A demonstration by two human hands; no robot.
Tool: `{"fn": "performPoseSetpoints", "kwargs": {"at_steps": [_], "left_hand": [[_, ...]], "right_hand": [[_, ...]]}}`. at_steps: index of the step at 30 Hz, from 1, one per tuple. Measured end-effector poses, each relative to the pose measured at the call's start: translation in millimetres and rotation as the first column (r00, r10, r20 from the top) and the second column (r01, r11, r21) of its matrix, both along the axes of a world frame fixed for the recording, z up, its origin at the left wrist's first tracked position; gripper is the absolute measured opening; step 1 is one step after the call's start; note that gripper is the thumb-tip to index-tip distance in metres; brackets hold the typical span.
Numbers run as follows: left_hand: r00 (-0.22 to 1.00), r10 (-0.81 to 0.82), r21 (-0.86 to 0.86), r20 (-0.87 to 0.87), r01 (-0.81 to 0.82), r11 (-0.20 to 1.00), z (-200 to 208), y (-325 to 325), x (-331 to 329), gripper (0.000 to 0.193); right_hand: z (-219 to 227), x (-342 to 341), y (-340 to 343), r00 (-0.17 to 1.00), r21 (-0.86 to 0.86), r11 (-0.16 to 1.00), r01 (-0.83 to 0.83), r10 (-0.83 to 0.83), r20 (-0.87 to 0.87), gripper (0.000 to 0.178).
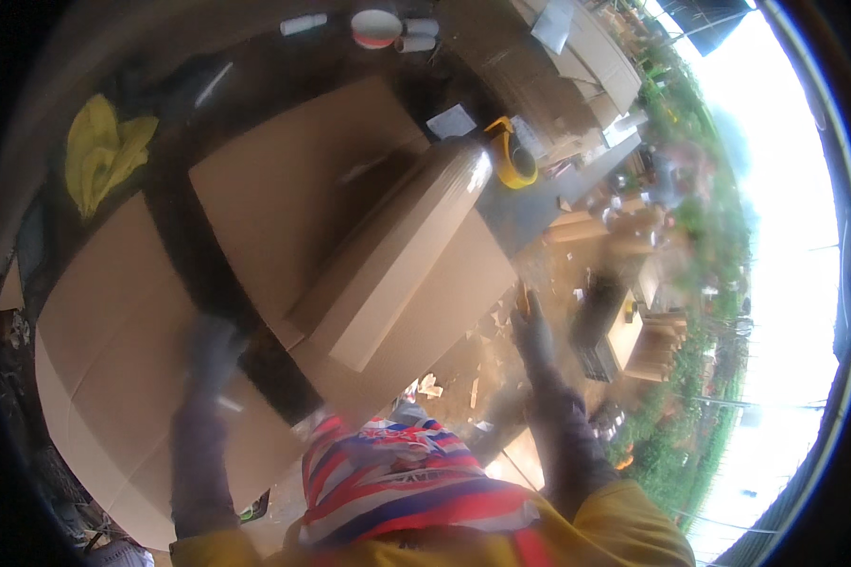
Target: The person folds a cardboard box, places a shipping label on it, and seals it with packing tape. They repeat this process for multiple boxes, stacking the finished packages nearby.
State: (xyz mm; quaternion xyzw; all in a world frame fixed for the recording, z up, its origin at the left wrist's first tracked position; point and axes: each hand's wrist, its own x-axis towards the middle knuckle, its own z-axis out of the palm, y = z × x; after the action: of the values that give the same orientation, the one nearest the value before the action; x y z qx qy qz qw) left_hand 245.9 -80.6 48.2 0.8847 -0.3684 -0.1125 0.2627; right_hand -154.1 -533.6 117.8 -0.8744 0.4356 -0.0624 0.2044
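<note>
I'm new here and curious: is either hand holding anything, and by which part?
The right hand seems to hold a thin orange object by its near end; the left hand is too blurred.

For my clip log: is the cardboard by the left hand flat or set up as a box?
Flat: the cardboard shows one broad, creased face, no raised walls.
</note>
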Motion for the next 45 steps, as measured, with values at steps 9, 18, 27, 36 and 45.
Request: {"fn": "performPoseSetpoints", "kwargs": {"at_steps": [9,18,27,36,45], "left_hand": [[0.883,0.243,-0.258,0.402,-0.146,0.955,143,-125,-183,0.021],[0.989,-0.095,0.376,0.111,0.047,0.925,12,-404,-310,0.063],[0.990,-0.023,0.316,0.140,-0.023,0.949,78,-390,-260,0.047],[0.970,0.090,0.302,-0.226,-0.018,0.953,193,-368,-143,0.035],[0.999,0.033,0.429,0.028,-0.042,0.902,178,-378,-117,0.106]], "right_hand": [[-16,127,-163,0.983,-0.070,0.992,-0.108,0.096,-0.156,0.050],[23,274,-243,0.434,-0.185,0.553,-0.812,0.785,0.442,0.053],[-11,265,-211,0.667,0.626,0.231,-0.745,0.221,0.711,0.063],[-11,240,-195,0.561,0.482,0.290,-0.827,0.483,0.672,0.074],[-33,240,-212,0.523,0.560,0.051,-0.827,0.438,0.731,0.120]]}}
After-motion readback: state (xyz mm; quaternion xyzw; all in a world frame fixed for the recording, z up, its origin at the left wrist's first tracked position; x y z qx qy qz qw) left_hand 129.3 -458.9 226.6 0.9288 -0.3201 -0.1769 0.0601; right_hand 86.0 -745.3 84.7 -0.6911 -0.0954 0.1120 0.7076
